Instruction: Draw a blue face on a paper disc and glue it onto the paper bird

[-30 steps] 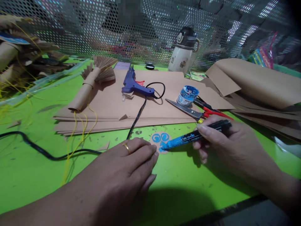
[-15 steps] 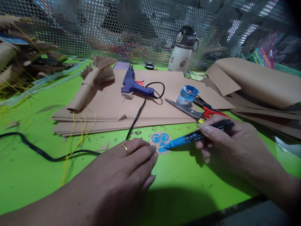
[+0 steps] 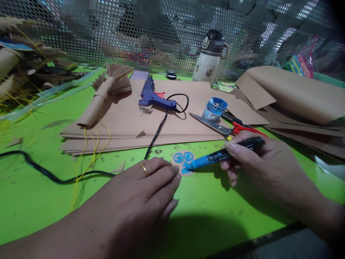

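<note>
A small round brown paper cutout (image 3: 183, 158) with blue swirls painted on it lies on the green table (image 3: 40, 201). My left hand (image 3: 145, 190) rests flat beside it, fingers stretched out, fingertips pressing its left edge. A gold ring sits on one finger. My right hand (image 3: 258, 165) grips a blue paint marker (image 3: 215, 156) with a black rear end. The marker's tip touches the lower part of the cutout.
A stack of brown paper sheets (image 3: 129, 126) lies behind, carrying a blue glue gun (image 3: 155, 99) with a black cord (image 3: 54, 176), scissors (image 3: 215, 126), a small blue-lidded jar (image 3: 215, 109) and a rolled paper fan figure (image 3: 104, 93). A bottle (image 3: 210, 59) stands by the mesh wall. Folded brown paper (image 3: 296, 93) lies right.
The marker tip has shifted slightly left onto the cutout after lifting a little to the right. My left hand has stayed in place.
</note>
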A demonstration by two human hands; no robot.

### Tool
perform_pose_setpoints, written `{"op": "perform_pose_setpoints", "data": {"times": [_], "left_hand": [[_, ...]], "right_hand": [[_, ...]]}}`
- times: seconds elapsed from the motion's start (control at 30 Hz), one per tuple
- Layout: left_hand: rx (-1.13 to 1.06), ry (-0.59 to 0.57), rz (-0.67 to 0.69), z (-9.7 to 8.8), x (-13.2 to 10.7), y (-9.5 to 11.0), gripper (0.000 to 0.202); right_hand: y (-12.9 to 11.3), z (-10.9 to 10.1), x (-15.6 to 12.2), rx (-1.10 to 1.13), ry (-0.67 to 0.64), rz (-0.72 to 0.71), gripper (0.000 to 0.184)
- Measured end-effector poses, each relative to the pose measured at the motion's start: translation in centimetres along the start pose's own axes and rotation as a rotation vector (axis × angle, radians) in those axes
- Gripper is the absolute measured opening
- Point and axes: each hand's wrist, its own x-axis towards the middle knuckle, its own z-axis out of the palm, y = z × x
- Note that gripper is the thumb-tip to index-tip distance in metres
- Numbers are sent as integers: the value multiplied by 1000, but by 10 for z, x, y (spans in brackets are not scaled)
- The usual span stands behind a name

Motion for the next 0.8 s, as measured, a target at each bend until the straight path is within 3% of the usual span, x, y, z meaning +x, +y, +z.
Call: {"op": "perform_pose_setpoints", "data": {"times": [0.47,0.8], "left_hand": [[-31,2,6,0,-1,-1,25],[-34,-1,8,2,-2,-2,27]], "right_hand": [[9,-7,4,-10,56,-65,23],[5,-7,4,-38,164,-99,29]]}}
